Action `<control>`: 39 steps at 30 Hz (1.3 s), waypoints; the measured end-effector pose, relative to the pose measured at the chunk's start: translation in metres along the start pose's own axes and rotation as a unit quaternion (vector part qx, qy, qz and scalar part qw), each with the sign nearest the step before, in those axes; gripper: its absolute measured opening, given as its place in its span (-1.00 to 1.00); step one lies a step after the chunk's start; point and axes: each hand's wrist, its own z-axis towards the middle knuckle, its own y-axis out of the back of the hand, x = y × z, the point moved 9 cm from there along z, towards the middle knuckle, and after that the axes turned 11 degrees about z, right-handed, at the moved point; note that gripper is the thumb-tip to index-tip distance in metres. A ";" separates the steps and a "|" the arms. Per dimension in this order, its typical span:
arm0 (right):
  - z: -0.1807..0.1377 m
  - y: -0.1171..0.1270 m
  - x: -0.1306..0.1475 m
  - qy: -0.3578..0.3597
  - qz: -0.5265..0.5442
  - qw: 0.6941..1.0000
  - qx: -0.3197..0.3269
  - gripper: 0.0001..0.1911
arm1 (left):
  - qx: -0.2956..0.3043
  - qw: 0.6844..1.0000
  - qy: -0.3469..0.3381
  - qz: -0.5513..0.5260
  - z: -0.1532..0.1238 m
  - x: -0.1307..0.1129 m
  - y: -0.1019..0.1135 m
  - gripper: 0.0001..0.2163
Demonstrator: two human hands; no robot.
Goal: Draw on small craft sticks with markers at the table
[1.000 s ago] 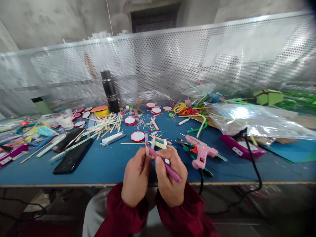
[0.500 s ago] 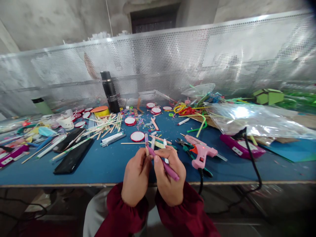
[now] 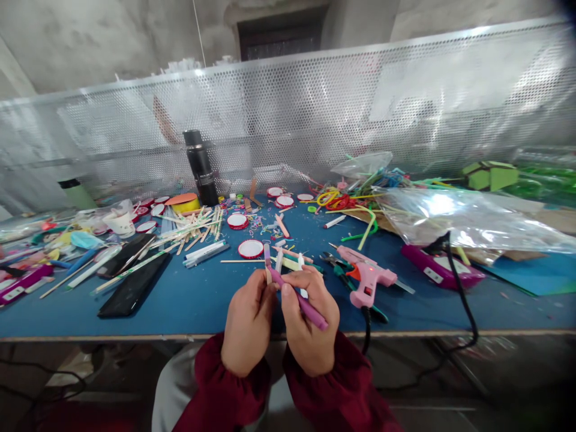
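Note:
Close to the table's front edge, my right hand (image 3: 315, 336) is closed round a purple marker (image 3: 311, 312), its tip end pointing up and left. My left hand (image 3: 247, 321) pinches a small craft stick (image 3: 267, 254) upright; its upper part is purple and its lower part pale. The marker's tip end meets the stick, though fingers partly hide the contact. Just beyond my hands lie a white round lid with a red rim (image 3: 251, 248) and a thin wooden stick (image 3: 238, 261). A white marker-like piece (image 3: 301, 264) shows behind my right fingers.
Right of my hands lie a pink glue gun (image 3: 371, 279) and pliers (image 3: 337, 267). A purple power strip (image 3: 441, 270) and a clear plastic bag (image 3: 459, 216) are farther right. Leftward are a black phone (image 3: 132, 287), loose craft sticks (image 3: 198, 225) and a black bottle (image 3: 201, 171).
Almost nothing differs. My right hand and the purple marker have shifted very slightly; my left hand keeps the stick in the same place.

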 end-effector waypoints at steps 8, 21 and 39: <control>-0.003 0.003 -0.006 -0.021 0.014 1.000 -0.015 -0.89 | 0.009 1.000 0.007 -0.004 0.000 -0.001 0.000 -0.81; -0.004 0.005 -0.007 -0.026 0.020 0.999 -0.028 -0.90 | 0.009 1.000 0.014 -0.020 -0.001 0.000 -0.001 -0.82; -0.005 0.005 -0.008 -0.025 0.037 0.999 -0.029 -0.89 | 0.011 1.000 0.005 -0.011 -0.001 0.001 -0.002 -0.77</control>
